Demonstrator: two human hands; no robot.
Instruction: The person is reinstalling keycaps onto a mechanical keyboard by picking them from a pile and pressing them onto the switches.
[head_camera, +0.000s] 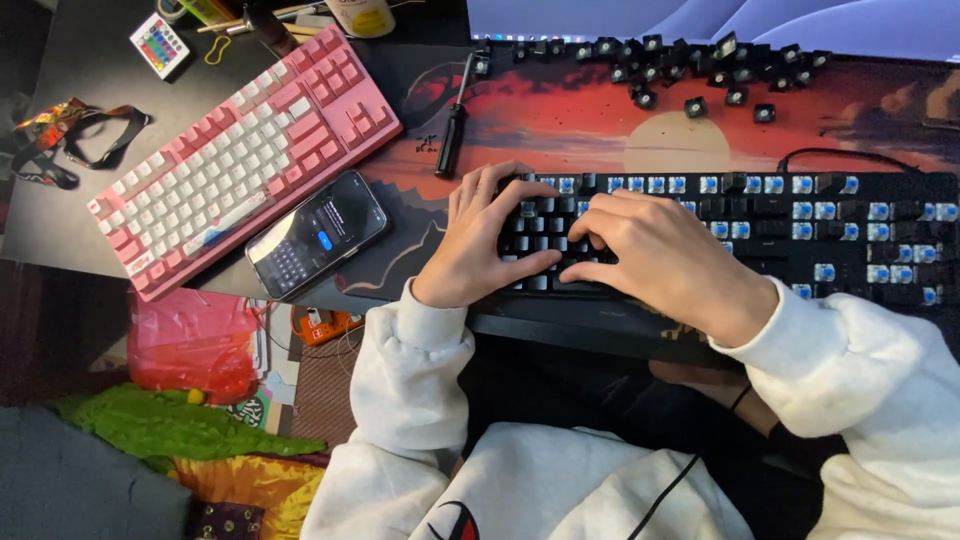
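Both hands are reaching forward from white sweatshirt sleeves onto the left part of a black keyboard (760, 225) that is lying along the near edge of the worktop (70, 80). The left hand (487, 240) is resting palm down, its fingers spread apart over the leftmost keys and the thumb pointing right along the bottom row. The right hand (655, 255) is arching just beside it, fingers curled together and pressing down on the dark keycaps (545, 225) in the middle rows; whether they are pinching a cap cannot be told. Most of the keyboard to the right is showing bare blue switches (810, 185), with only the patch under the hands keeping its caps.

A scatter of loose black keycaps (700, 65) is lying on the red sunset desk mat (560, 120) behind the keyboard, well apart from the hands. A black screwdriver (455, 125) is lying just beyond the left hand. Further left, a phone (318, 235) with a lit screen is sitting tilted, touching the edge of a pink and white keyboard (245, 160). A small remote (159, 45) is sitting at the far corner.
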